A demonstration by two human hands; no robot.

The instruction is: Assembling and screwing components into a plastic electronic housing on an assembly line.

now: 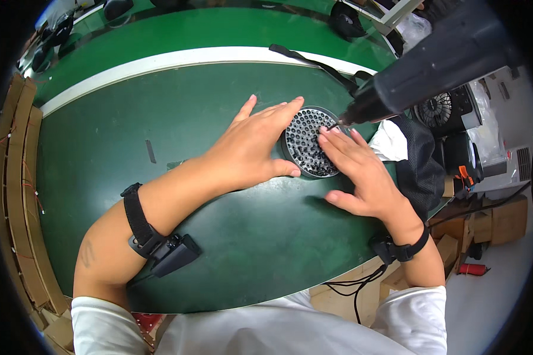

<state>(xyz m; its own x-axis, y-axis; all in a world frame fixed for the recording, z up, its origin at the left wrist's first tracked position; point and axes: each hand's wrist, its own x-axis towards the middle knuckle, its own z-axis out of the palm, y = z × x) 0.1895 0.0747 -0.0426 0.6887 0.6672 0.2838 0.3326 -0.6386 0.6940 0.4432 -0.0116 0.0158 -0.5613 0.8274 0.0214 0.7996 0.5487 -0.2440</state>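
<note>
A round dark dish (318, 108) lies on the green tabletop, its grey face studded with many small black pieces (307, 141) in holes. My left hand (249, 145) is open at the dish's left side, thumb and fingers spread along the rim. From the right, my right hand (361, 168) lies flat with fingers stretched, its fingertips over the black pieces. Its palm and thumb hide or shade part of the table beside the dish. A black pen-shaped power screwdriver (432, 65) hangs at upper right, its thin tip close above my right fingertips; neither hand grips it.
Right of the dish are a white crumpled cloth (389, 141), a black mesh bag (419, 168) and a small black fan (435, 110). A black strap (314, 62) lies across the far white edge. Cardboard strips (18, 195) line the left; cables (361, 284) hang at the near right edge.
</note>
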